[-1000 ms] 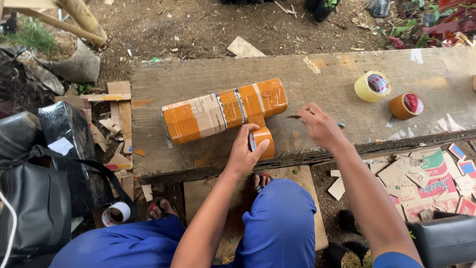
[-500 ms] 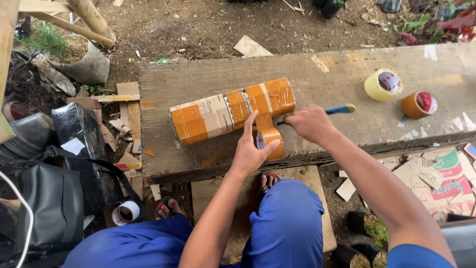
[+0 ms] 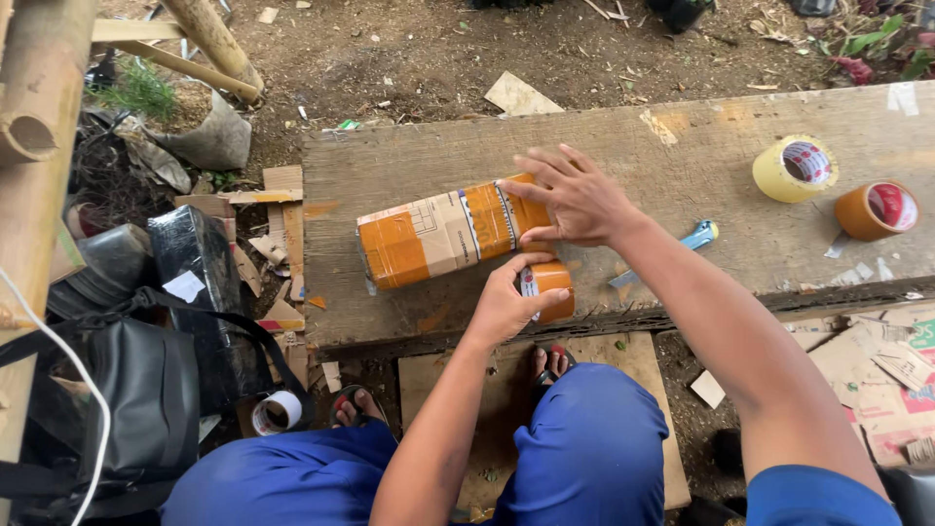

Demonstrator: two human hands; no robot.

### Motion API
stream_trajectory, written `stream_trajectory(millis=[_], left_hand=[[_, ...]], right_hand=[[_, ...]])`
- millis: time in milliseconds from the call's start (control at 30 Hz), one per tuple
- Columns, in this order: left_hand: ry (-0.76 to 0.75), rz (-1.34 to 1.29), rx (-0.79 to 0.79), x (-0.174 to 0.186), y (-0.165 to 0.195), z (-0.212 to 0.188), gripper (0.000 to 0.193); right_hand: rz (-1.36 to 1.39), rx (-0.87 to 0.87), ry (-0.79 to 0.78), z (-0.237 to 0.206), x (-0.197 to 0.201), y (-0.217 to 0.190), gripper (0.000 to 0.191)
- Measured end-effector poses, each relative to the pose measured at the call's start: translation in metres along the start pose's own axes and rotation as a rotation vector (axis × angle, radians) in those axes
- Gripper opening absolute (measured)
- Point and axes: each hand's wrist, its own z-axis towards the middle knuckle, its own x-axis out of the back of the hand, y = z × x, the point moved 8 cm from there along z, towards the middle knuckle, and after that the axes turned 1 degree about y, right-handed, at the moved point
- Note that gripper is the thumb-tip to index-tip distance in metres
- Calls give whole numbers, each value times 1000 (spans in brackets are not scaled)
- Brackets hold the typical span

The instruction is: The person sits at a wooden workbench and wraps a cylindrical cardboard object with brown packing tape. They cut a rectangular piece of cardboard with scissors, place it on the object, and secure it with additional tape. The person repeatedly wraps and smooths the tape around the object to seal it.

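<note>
A long cardboard parcel wrapped in orange-brown tape lies on a wooden plank. My right hand rests flat on the parcel's right end with fingers spread. My left hand grips a roll of brown tape just below that end, at the plank's near edge. A blue-handled cutter lies on the plank behind my right forearm.
A yellow tape roll and a brown tape roll sit at the plank's right. A white tape roll, black bags and cardboard scraps lie on the ground at left. Bamboo poles stand upper left.
My right hand has let go of the blue cutter, which now lies on the plank, and moved onto the parcel's right end. My left hand still holds the tape roll.
</note>
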Motion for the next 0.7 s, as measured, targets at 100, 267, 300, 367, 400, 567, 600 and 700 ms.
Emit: stream_trajectory(millis=[100, 267, 300, 367, 400, 567, 600, 700], left_hand=[[-245, 178, 104, -9, -8, -7, 60], [-528, 577, 62, -25, -17, -38, 59], [-511, 600, 107, -21, -20, -43, 59], [-532, 619, 100, -14, -17, -53, 61], [-540, 631, 97, -9, -13, -57, 63], [-534, 694, 217, 15, -4, -77, 66], [-531, 702, 216, 17, -2, -81, 66], [-517, 705, 183, 19, 4, -87, 65]], right_hand=[[103, -58, -148, 9, -13, 7, 96], [142, -68, -239, 8, -4, 2, 97], [155, -56, -249, 8, 0, -1, 99], [157, -52, -315, 13, 5, -5, 101], [158, -50, -345, 16, 9, -7, 103], [38, -71, -707, 39, 13, -20, 142], [-4, -92, -771, 44, 14, -25, 149], [49, -292, -798, 64, 17, -43, 145]])
